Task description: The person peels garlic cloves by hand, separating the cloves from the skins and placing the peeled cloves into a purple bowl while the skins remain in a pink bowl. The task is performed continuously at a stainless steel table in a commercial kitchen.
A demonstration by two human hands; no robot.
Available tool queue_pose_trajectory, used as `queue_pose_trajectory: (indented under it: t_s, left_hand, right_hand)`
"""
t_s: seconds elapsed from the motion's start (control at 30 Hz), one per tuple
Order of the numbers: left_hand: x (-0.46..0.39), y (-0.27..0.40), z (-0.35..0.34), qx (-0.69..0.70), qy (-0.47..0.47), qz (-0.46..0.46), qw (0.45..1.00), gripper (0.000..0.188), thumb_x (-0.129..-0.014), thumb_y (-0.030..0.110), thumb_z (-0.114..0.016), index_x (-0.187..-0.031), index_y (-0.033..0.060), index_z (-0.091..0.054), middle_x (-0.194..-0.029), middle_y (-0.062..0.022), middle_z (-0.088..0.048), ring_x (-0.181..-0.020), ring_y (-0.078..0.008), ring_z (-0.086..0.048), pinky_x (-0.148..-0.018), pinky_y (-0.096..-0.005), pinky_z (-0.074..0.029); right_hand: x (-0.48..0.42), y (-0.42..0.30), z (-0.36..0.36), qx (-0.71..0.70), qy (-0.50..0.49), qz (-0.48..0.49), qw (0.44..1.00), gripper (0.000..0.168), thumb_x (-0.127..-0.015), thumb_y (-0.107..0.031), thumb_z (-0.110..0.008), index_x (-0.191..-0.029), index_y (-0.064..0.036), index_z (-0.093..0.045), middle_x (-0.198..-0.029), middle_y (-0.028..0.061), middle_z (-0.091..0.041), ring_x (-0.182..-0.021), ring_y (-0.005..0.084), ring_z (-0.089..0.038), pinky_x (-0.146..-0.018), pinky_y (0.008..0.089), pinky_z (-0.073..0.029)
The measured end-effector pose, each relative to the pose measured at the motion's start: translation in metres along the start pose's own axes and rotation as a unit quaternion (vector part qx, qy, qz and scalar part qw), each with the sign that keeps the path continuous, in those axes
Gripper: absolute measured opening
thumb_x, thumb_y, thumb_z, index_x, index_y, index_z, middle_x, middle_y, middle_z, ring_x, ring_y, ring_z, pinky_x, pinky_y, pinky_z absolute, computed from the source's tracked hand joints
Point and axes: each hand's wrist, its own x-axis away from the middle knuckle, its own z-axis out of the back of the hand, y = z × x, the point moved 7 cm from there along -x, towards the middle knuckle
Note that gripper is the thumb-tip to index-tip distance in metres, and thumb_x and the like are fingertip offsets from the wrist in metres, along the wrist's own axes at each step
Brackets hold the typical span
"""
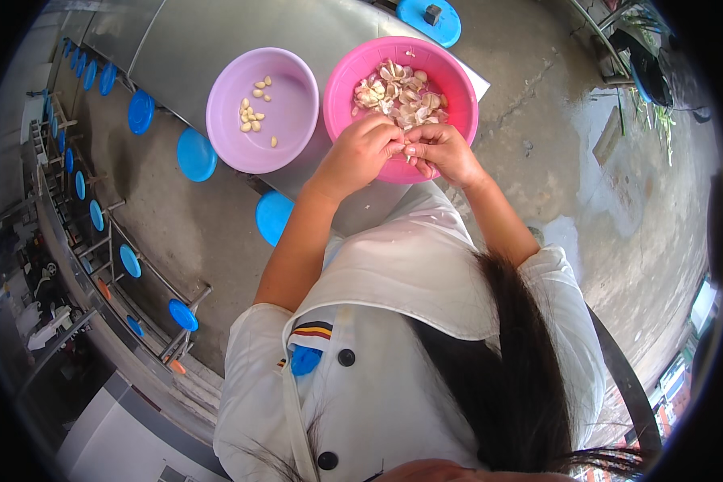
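My left hand (364, 147) and my right hand (443, 150) meet over the near edge of a pink plastic basin (340, 78). Their fingertips pinch a small garlic clove (407, 156) between them, mostly hidden by the fingers. Beyond my hands, garlic cloves and papery skins (400, 93) lie heaped in the pink basin. To its left stands a lilac plastic basin (301, 114), holding several peeled garlic cloves (250, 114) in loose groups, one lying apart near its lower side.
Both basins stand on a stainless steel table (187, 45). Round blue stool seats (197, 155) line its left side, and another blue seat (428, 21) with a dark block on it is beyond the far edge. Wet concrete floor (614, 181) lies to the right.
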Motion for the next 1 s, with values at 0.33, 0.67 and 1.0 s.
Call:
queue_pose_trajectory:
  t_s: [0.33, 0.67, 1.0]
  left_hand:
    - [0.007, -0.002, -0.006, -0.027, 0.060, -0.012, 0.998, 0.012, -0.079, -0.002, -0.056, -0.088, -0.0011, -0.048, -0.081, -0.0156, -0.050, -0.073, -0.0315, -0.052, -0.065, -0.0371, -0.044]
    - [0.025, -0.023, 0.002, 0.158, 0.189, 0.121, 0.962, 0.009, -0.082, -0.003, -0.055, -0.088, -0.0019, -0.049, -0.087, -0.0142, -0.055, -0.073, -0.0242, -0.056, -0.065, -0.0311, -0.047]
    - [0.009, -0.004, -0.001, 0.062, 0.106, 0.065, 0.990, 0.016, -0.072, -0.003, -0.068, -0.087, 0.0006, -0.067, -0.085, -0.0108, -0.063, -0.073, -0.0164, -0.061, -0.064, -0.0268, -0.050]
  right_hand:
    - [-0.007, 0.002, -0.004, -0.117, 0.018, 0.025, 0.993, 0.012, -0.087, -0.009, -0.058, -0.093, 0.002, -0.060, -0.070, 0.0054, -0.059, -0.055, 0.0091, -0.052, -0.048, 0.0205, -0.041]
    - [-0.005, -0.004, 0.006, -0.160, 0.038, 0.088, 0.982, 0.018, -0.088, -0.008, -0.056, -0.103, 0.002, -0.059, -0.085, 0.0084, -0.063, -0.067, 0.0153, -0.060, -0.059, 0.0251, -0.048]
    - [-0.004, -0.009, 0.009, -0.052, -0.004, 0.125, 0.991, 0.011, -0.081, 0.000, -0.062, -0.090, 0.002, -0.056, -0.079, 0.0107, -0.062, -0.066, 0.0154, -0.061, -0.058, 0.0248, -0.050]
